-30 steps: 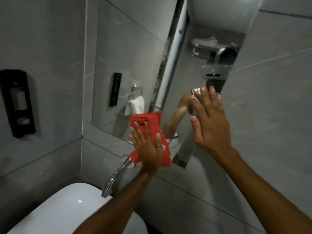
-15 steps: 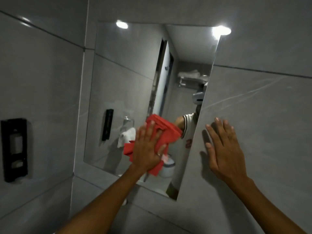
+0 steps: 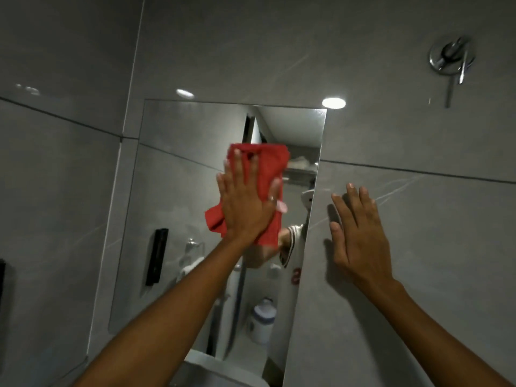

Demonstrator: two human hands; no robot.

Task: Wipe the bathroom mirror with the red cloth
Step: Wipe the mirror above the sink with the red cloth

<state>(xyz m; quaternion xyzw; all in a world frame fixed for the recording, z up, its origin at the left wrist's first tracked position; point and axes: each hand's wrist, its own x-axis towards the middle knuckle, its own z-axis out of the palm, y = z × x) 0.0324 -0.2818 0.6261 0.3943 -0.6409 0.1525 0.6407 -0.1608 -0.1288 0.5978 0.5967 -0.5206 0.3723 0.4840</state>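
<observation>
Pressing red cloth (image 3: 268, 174) onto mirror (image 3: 181, 191), grey tiled wall (image 3: 418, 247) around.

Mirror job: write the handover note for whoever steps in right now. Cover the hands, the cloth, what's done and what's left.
Left hand: flat, fingers straight, pressing the cloth onto the mirror, upper middle of the glass.
Right hand: flat on the wall just right of the mirror's edge, holding nothing.
Done: cloth is on the glass, wiping under way; which areas are already wiped cannot be told.
Left: probably work across the top strip, left side and lower half, then lift off.
</observation>
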